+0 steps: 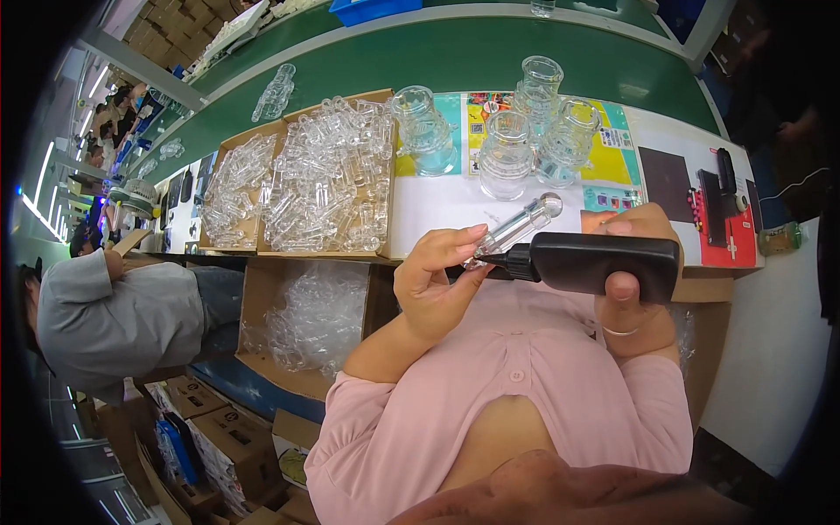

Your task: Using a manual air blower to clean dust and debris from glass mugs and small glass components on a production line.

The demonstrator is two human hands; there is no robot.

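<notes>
Centrally, two bare hands meet over the near edge of a smooth green table (350,59). The left hand (435,284) pinches one end of a clear glass tube (514,229) between thumb and fingers. The tube is slim and glossy, with a round bulb at its other end, which slants away from the left hand toward the table's far right corner. The right hand (643,229) is wrapped around a matte black bottle (591,261), flat-sided with rounded corners and lying on its side. Its pointed nozzle (496,260) reaches the pinched end of the tube, beside the left fingertips; whether it touches the glass is hard to tell. So the tube lies between the hands, just beyond the bottle.

Farther in from the near edge, four clear jars (506,159), thick-rimmed and ridged, stand on glossy printed sheets (455,109). Left of them, along the near edge, a brown cardboard tray (391,197) holds a tangled heap of small, shiny glass pieces (328,175).
</notes>
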